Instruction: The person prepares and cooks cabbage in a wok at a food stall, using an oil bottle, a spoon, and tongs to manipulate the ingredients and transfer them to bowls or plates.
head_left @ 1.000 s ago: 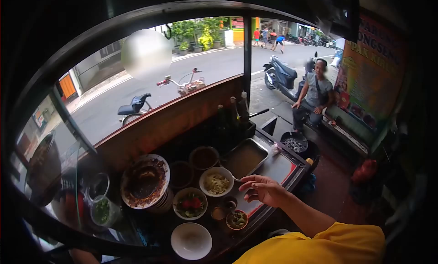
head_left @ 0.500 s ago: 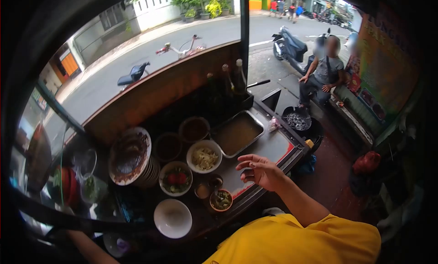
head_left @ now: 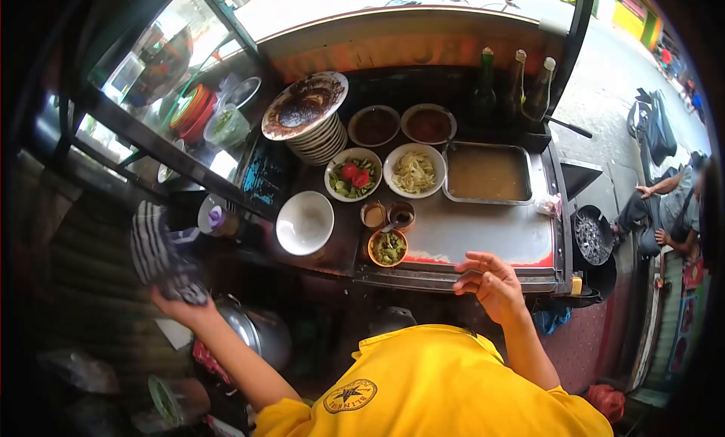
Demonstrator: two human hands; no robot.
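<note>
A dark cloth with white stripes (head_left: 155, 248) hangs bunched in my left hand (head_left: 187, 310), at the left beside the cart. My right hand (head_left: 495, 287) hovers by the front edge of the metal counter (head_left: 483, 237), fingers loosely bent and apart, holding nothing. Left of that hand stand a small orange-rimmed bowl of chopped greens (head_left: 389, 248) with a spoon and two little cups of sauce (head_left: 400, 214). An empty white bowl (head_left: 305, 223) sits farther left. Behind are a bowl of shredded cabbage (head_left: 414, 171) and a bowl of greens with red tomatoes (head_left: 353, 176).
Stacked plates (head_left: 306, 116), two bowls of dark red sauce (head_left: 429, 124) and a tray of brownish liquid (head_left: 489, 173) stand toward the back. Bottles (head_left: 538, 90) line the back right. A charcoal pan (head_left: 593, 239) and a seated person (head_left: 672, 210) are at the right.
The view has swung left. My left hand, mostly out of sight before, now shows holding the striped cloth. My right hand stays empty near the counter's edge.
</note>
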